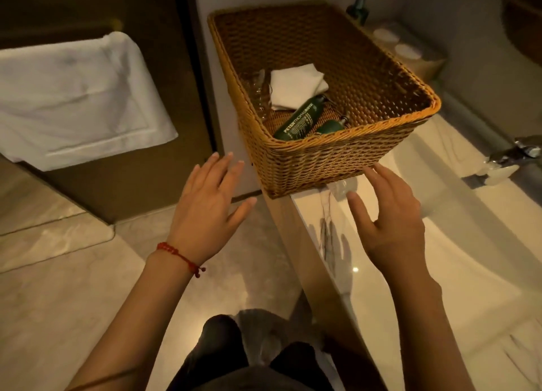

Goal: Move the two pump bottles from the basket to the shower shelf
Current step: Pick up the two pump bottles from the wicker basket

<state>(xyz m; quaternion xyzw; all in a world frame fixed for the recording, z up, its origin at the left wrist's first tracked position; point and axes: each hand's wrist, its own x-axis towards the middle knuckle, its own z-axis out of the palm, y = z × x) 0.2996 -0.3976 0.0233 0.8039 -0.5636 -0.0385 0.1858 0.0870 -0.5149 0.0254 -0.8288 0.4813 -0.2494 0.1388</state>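
Wicker basket (337, 162) on the desk (381, 273) corner, holding two green pump bottles (299, 118) lying beside a white cloth (296, 85). Left hand (211, 197) and right hand (390, 217), grip spread and empty, hover just before the basket.

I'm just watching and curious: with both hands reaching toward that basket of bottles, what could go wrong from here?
1. The wicker basket seems to sit at the counter's corner; a nudge from the left hand or right hand might tip it off.
2. A clear glass lies beside the green pump bottles; pulling a bottle out could knock it.
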